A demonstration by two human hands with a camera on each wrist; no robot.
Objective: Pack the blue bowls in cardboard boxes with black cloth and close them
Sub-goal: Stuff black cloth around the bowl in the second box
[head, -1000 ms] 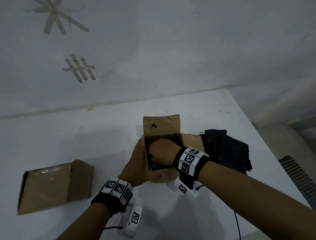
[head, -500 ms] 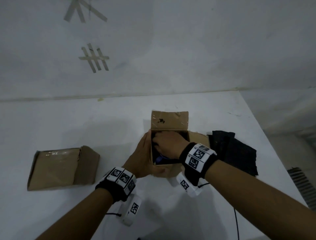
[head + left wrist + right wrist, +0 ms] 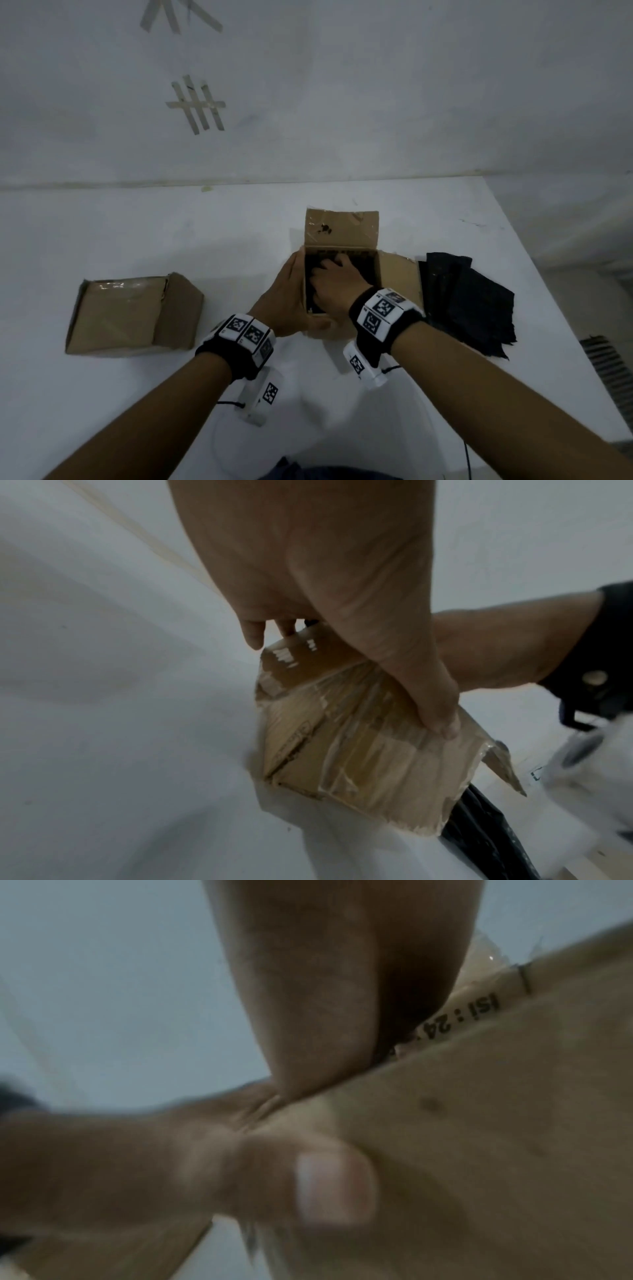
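My left hand (image 3: 286, 301) grips the open cardboard box (image 3: 342, 233) at its near left corner — thumb (image 3: 435, 710) on the front wall. My right hand (image 3: 337, 286) reaches inside, onto black cloth; I cannot tell how its fingers lie. No blue bowl shows. Spare cloths (image 3: 472, 301) lie just right; a closed box (image 3: 133, 315) sits well left on the white table (image 3: 137, 240).
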